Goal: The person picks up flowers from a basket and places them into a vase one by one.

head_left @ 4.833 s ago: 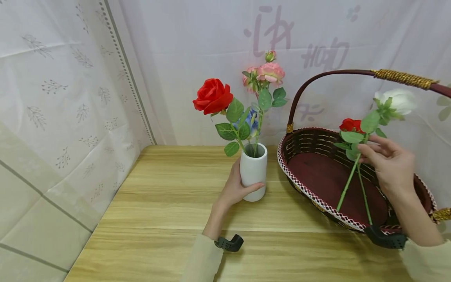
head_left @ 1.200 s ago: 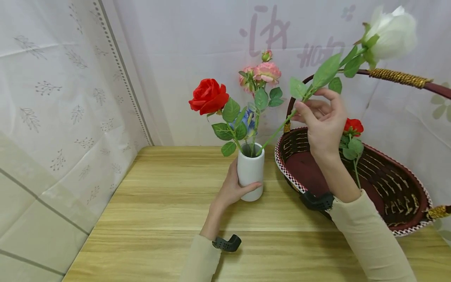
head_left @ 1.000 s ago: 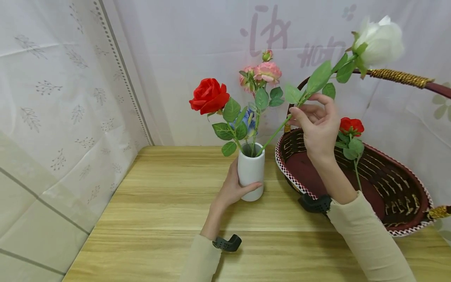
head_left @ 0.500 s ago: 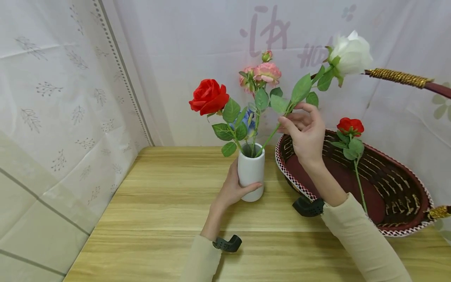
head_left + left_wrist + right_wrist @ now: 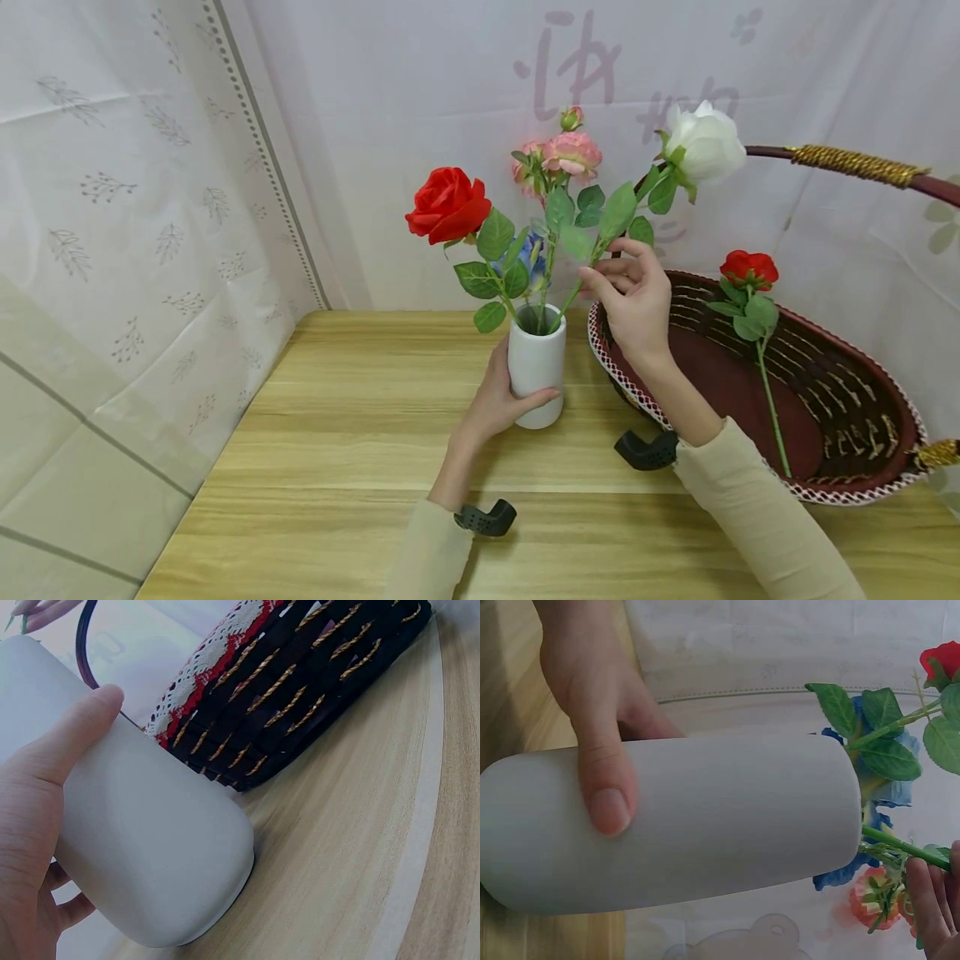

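Note:
My left hand (image 5: 498, 400) grips the white vase (image 5: 537, 375) around its side; in the left wrist view the thumb lies across the vase wall (image 5: 157, 840). With my right hand (image 5: 636, 304) I pinch the green stem of a white rose (image 5: 705, 143), its lower end inside the vase mouth. The white bloom leans out to the right. Standing in the vase too are a red rose (image 5: 448, 205), pink flowers (image 5: 572, 155) and a blue flower (image 5: 531, 258), which shows partly behind leaves. In the right wrist view the rose stem (image 5: 904, 846) enters the vase beside the blue petals.
Right of the vase stands a dark woven basket (image 5: 847, 417) with white lace trim and a tall handle (image 5: 855, 162). One small red rose (image 5: 750, 271) leans inside it. Pale printed cloth (image 5: 420, 83) hangs behind the wooden table (image 5: 337, 467).
My right hand lifted the white rose from the basket and brought it to the vase. Over the last second it moved left and down, bringing the stem more upright. The left hand kept its grip.

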Available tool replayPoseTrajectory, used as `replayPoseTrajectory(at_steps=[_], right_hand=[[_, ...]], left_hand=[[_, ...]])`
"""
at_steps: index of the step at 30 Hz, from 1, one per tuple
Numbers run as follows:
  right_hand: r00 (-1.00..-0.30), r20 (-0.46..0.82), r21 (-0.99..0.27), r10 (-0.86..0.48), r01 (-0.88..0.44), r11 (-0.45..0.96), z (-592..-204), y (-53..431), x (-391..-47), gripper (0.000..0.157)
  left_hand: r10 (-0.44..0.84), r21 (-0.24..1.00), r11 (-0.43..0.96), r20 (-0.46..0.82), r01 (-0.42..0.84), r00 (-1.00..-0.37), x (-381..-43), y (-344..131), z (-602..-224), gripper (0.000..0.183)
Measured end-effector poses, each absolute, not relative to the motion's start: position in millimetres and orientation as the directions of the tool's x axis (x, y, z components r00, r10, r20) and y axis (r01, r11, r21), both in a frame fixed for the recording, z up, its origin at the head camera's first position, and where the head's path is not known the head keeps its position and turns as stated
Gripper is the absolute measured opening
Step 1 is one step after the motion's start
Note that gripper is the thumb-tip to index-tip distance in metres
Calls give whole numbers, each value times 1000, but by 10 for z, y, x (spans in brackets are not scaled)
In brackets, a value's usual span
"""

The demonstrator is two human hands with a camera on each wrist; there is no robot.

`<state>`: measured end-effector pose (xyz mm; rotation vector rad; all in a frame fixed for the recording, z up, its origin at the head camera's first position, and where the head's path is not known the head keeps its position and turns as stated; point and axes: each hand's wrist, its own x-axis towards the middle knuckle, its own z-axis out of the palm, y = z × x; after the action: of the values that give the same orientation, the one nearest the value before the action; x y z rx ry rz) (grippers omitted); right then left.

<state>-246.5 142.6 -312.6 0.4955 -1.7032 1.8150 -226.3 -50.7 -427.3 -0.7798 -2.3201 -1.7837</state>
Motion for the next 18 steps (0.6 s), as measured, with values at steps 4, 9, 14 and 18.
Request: replayPoseTrajectory(at_steps=[4,9,14,18], right_hand=[[-763,628,-775,154,-631,34,-3171,1412,-2473,39],[-779,614,-789,130,-612,59,-3225,1406,-2490,39],[-805,585,-810,101,-576,107,-3269,1394,-2478,39],[-807,584,-810,90,-573,122,-3294,1370,-2480,38]], left_hand=[[322,876,175,380,449,-867,-2254,-502,-4262,101],[319,865,178,400,468,-859,-2272,-500,-4285,100],[327,866,186,390,464,-861,-2347,-502,-4385,102],[332,859,200,392,471,-858,-2493,-503,-4589,105]])
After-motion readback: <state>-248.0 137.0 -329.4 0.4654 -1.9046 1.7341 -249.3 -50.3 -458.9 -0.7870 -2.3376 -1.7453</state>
